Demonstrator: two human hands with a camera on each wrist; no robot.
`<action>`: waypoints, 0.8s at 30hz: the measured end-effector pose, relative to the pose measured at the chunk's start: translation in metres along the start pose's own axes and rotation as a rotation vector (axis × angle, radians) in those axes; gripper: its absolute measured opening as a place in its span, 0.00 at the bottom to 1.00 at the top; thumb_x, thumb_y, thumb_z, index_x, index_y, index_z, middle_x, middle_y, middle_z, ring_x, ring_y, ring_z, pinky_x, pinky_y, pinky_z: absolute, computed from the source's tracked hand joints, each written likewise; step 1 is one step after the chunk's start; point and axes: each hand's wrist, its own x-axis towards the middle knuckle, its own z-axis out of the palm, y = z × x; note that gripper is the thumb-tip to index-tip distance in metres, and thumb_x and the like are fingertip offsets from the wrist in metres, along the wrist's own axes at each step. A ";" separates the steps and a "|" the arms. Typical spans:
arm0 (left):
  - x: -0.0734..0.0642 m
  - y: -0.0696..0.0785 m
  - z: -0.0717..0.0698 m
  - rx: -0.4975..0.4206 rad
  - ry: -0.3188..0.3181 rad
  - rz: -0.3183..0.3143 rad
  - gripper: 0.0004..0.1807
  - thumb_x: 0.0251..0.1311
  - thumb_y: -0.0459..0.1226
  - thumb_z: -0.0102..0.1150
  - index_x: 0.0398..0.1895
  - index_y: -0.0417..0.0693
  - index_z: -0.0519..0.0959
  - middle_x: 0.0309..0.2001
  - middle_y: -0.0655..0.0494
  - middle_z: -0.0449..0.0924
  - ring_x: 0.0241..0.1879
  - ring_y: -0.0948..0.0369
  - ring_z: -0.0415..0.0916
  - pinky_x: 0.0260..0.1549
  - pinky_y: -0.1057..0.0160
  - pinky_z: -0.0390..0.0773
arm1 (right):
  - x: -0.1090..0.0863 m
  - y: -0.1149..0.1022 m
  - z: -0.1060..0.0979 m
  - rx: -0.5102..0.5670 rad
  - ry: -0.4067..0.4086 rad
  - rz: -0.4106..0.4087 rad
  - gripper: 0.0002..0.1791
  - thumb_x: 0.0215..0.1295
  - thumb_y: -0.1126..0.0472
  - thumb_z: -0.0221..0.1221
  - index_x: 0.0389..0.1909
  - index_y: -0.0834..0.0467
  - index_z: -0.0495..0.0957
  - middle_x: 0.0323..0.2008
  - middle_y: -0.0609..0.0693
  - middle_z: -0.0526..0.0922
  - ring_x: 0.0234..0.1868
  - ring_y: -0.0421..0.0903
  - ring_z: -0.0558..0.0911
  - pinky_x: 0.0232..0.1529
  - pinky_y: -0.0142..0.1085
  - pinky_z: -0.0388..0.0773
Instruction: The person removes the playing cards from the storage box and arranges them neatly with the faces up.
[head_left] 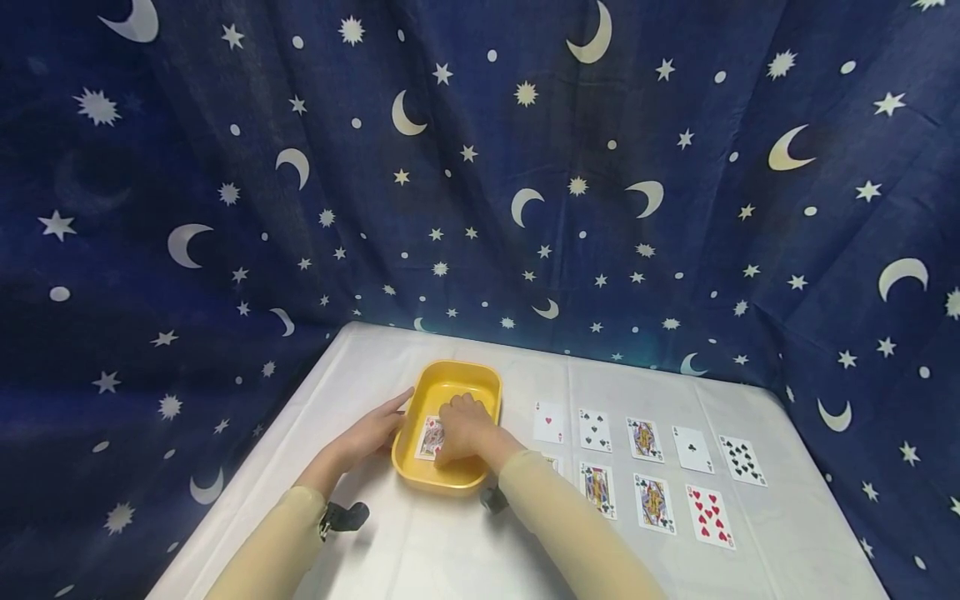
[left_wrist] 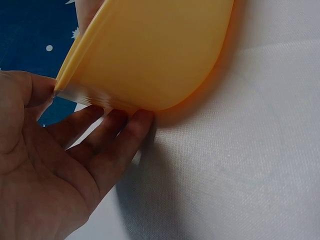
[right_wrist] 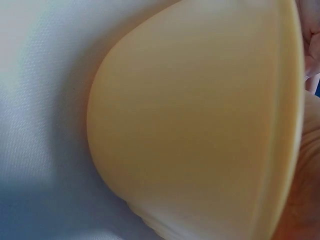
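A yellow plastic tub (head_left: 448, 367) with rounded corners stands on the white cloth. My left hand (head_left: 371, 433) holds its left side; in the left wrist view the thumb is at the rim and the fingers (left_wrist: 127, 132) touch the outer wall. My right hand (head_left: 468, 429) reaches down inside the tub with bent fingers. Beside it lies a red-suited face card (head_left: 429, 439) on the tub's floor, partly covered by that hand. Its fingertips are hidden, so a grip on the card cannot be made out. In the right wrist view the tub's wall (right_wrist: 190, 120) blocks most of the hand.
Right of the tub, playing cards lie face up in two rows, including an ace of hearts (head_left: 548, 422), an ace of clubs (head_left: 692, 450) and a red hearts card (head_left: 710, 517). My right forearm partly covers one card (head_left: 555, 463). A dark blue star-and-moon curtain (head_left: 480, 208) hangs behind the table.
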 end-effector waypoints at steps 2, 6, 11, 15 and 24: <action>0.000 0.000 0.000 -0.002 0.001 0.004 0.34 0.75 0.40 0.46 0.82 0.63 0.55 0.67 0.44 0.73 0.51 0.53 0.80 0.51 0.50 0.82 | -0.001 -0.001 0.000 -0.010 0.005 -0.006 0.41 0.43 0.38 0.77 0.56 0.55 0.78 0.42 0.46 0.72 0.48 0.47 0.66 0.56 0.43 0.67; 0.000 -0.001 0.000 -0.003 0.002 0.003 0.34 0.75 0.40 0.46 0.82 0.63 0.55 0.67 0.43 0.73 0.51 0.52 0.80 0.50 0.50 0.82 | -0.001 0.000 -0.001 -0.019 0.014 -0.017 0.41 0.43 0.38 0.77 0.56 0.55 0.78 0.43 0.46 0.74 0.49 0.47 0.67 0.57 0.43 0.68; 0.000 -0.001 0.000 0.008 0.014 -0.002 0.34 0.75 0.41 0.45 0.82 0.63 0.56 0.69 0.43 0.70 0.52 0.53 0.79 0.50 0.50 0.82 | -0.005 0.007 -0.006 -0.024 0.038 -0.057 0.43 0.42 0.38 0.77 0.60 0.54 0.78 0.50 0.47 0.75 0.52 0.47 0.67 0.61 0.45 0.68; 0.001 -0.001 0.000 0.006 0.019 -0.003 0.33 0.75 0.40 0.45 0.82 0.63 0.56 0.69 0.42 0.70 0.50 0.53 0.79 0.50 0.50 0.82 | -0.015 0.017 -0.019 -0.018 0.078 -0.092 0.47 0.43 0.37 0.76 0.65 0.52 0.75 0.59 0.48 0.75 0.57 0.47 0.67 0.66 0.46 0.67; 0.002 -0.004 0.000 0.038 0.023 -0.017 0.33 0.75 0.42 0.44 0.82 0.66 0.56 0.70 0.46 0.71 0.49 0.54 0.80 0.52 0.50 0.82 | -0.057 0.059 -0.052 0.044 0.180 -0.142 0.51 0.43 0.36 0.75 0.68 0.54 0.72 0.63 0.49 0.74 0.62 0.49 0.68 0.66 0.46 0.66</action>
